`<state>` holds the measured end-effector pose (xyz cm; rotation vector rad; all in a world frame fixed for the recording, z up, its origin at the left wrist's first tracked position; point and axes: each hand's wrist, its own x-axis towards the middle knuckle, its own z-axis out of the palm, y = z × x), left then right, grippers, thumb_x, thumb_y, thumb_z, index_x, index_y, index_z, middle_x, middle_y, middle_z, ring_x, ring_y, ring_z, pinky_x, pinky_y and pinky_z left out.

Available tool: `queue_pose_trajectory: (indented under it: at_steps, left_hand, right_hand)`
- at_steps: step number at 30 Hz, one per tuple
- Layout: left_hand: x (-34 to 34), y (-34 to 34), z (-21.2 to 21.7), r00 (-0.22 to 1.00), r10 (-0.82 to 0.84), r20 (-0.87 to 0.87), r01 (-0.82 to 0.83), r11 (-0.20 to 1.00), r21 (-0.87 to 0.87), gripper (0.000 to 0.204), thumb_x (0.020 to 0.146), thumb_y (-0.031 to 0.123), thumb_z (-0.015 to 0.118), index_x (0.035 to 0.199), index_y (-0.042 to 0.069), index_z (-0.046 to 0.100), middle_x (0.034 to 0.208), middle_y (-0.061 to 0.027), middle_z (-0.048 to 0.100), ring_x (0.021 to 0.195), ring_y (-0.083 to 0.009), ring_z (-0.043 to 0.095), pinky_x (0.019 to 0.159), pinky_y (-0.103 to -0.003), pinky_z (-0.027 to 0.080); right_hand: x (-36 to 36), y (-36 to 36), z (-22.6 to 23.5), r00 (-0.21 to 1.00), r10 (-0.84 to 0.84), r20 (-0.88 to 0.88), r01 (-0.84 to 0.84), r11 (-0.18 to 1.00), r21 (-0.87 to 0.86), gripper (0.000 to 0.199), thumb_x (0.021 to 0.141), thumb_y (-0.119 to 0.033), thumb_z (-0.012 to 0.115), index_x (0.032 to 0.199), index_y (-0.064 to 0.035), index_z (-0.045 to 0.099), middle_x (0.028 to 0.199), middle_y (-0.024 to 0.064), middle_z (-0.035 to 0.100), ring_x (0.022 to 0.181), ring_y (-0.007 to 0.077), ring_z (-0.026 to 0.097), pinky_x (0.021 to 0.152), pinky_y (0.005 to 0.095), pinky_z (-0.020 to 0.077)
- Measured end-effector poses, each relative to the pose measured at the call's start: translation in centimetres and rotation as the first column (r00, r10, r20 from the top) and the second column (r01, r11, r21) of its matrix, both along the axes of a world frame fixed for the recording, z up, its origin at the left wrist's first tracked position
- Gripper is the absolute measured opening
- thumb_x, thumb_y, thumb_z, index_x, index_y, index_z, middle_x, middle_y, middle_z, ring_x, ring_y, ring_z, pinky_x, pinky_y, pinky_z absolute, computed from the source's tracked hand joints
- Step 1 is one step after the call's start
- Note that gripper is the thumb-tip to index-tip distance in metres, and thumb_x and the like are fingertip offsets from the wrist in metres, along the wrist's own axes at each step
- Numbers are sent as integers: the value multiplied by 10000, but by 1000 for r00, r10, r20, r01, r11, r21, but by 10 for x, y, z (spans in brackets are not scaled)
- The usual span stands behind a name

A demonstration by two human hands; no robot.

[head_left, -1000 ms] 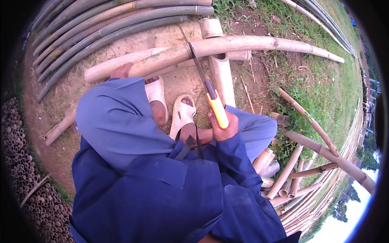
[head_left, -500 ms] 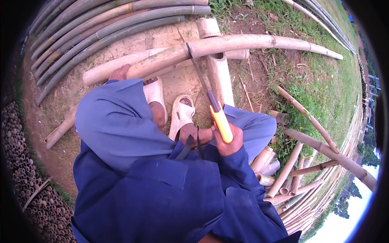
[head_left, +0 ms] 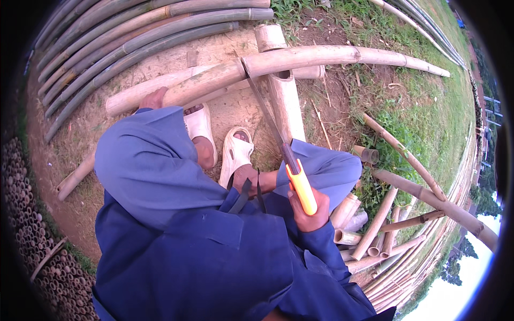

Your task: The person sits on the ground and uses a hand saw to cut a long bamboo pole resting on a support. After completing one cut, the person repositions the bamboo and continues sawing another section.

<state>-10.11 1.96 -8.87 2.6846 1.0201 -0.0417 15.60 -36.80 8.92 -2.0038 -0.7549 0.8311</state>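
My right hand [head_left: 315, 213] is closed round the orange-and-yellow handle of a handsaw [head_left: 272, 122]. The long, narrow blade slants up and away to the left and sits in a cut across a thick, pale bamboo pole [head_left: 305, 58]. That pole lies crosswise over other bamboo pieces. Near its left end my left hand [head_left: 153, 99] grips the pole, its fingers partly hidden by the bamboo and my raised knee. Another pale pole [head_left: 128, 100] lies just behind the left hand. A short, upright-running bamboo piece [head_left: 286, 104] passes under the pole being sawn.
Several long green-grey poles [head_left: 144, 51] lie at the far left. Stacked cut bamboo tubes [head_left: 40, 235] fill the near left. Short offcuts [head_left: 377, 227] and leaning poles [head_left: 412, 195] stand to my right. My sandalled feet [head_left: 235, 152] are close below the blade.
My right hand has drawn the saw back toward me and slightly right, so more blade shows on the near side of the pole. The left hand keeps its place on the pole.
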Motion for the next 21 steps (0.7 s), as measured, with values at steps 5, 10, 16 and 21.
queue_pose_trajectory:
  at_steps: [5, 10, 16, 21]
  left_hand:
    - [-5, -4, 0, 1000, -2, -12, 2, 1000, -3, 635, 851, 572, 682, 1263, 101, 575, 1161, -148, 674, 1082, -339, 637, 958, -463, 448]
    - [-6, -10, -2, 1000, 3, -15, -3, 1000, -18, 630, 854, 569, 680, 1263, 102, 575, 1160, -148, 674, 1084, -338, 637, 959, -462, 447]
    - [-5, -10, 1, 1000, -11, -25, 10, 1000, -17, 624, 857, 567, 677, 1262, 103, 576, 1159, -147, 674, 1086, -336, 636, 961, -461, 444]
    - [-6, -11, -3, 1000, -11, -27, 10, 1000, -29, 619, 861, 564, 675, 1261, 103, 576, 1159, -146, 674, 1088, -335, 636, 963, -461, 442]
  right_hand:
    - [8, 23, -26, 997, 65, 48, -69, 994, 79, 182, 901, -70, 730, 1027, 60, 710, 746, 71, 684, 658, 81, 569, 595, 290, 465]
    - [3, 4, -6, 1000, 5, 16, -6, 998, 64, 218, 887, -30, 702, 1083, 64, 714, 813, 78, 726, 731, 111, 657, 688, 281, 524]
    - [4, 43, -20, 998, 26, 60, -25, 1000, -14, 158, 881, -85, 744, 946, 54, 708, 684, 104, 653, 632, 130, 605, 603, 314, 486]
    - [11, 12, 2, 992, 61, 110, -73, 992, 106, 173, 870, -45, 722, 1023, 38, 716, 721, 131, 680, 634, 195, 663, 612, 328, 508]
